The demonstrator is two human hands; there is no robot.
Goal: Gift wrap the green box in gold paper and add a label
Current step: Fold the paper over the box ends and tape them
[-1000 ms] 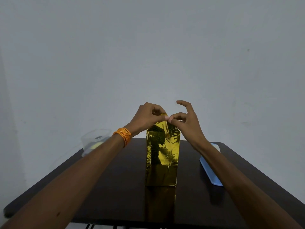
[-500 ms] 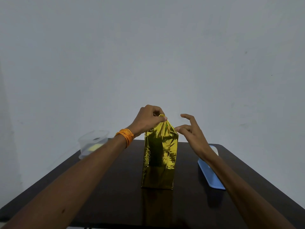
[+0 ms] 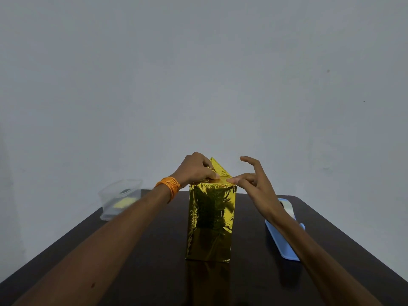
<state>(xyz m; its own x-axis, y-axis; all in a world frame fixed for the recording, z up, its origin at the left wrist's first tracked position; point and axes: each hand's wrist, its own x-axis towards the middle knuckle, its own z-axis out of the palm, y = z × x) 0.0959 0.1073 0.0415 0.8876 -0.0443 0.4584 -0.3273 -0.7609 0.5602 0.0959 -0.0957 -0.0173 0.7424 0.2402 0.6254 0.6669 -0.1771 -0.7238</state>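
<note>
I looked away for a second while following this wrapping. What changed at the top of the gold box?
The right hand, which had let go, returned and now presses the paper down at the top edge. The left hand lowered to press beside it, leaving one triangular flap up. The gold-wrapped box stayed upright.

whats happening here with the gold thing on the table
A person is gift wrapping an upright box in gold paper on a dark table. The left hand and right hand press folds at its top, where one pointed flap still stands up. A tape dispenser waits at right.
</note>
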